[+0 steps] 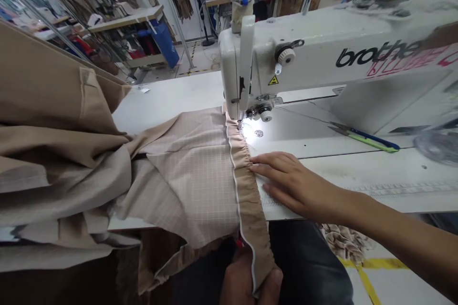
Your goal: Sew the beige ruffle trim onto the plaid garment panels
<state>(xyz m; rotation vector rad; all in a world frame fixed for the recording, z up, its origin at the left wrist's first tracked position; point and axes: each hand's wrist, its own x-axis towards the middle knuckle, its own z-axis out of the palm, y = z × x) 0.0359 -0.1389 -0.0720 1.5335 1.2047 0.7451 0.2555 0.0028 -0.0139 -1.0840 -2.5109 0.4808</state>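
Note:
A gathered brown ruffle strip [246, 190] with a white edge runs from under the needle of the sewing machine [243, 76] down past the table edge. It lies along the right side of a light checked fabric panel [207, 186]. My left hand [250, 279] pinches the strip's lower end between thumb and fingers, below the table edge and over my lap. My right hand [286, 178] lies flat on the table with fingers stretched, their tips touching the strip's gathered right edge. The machine's lamp lights the needle area; the presser foot is partly hidden.
Thread snips [365, 138] with blue and green handles lie on the machine bed to the right. A large heap of brown fabric [64, 152] covers the left side. Ruffled pieces [345, 243] are below the table at right. A person works at a table behind.

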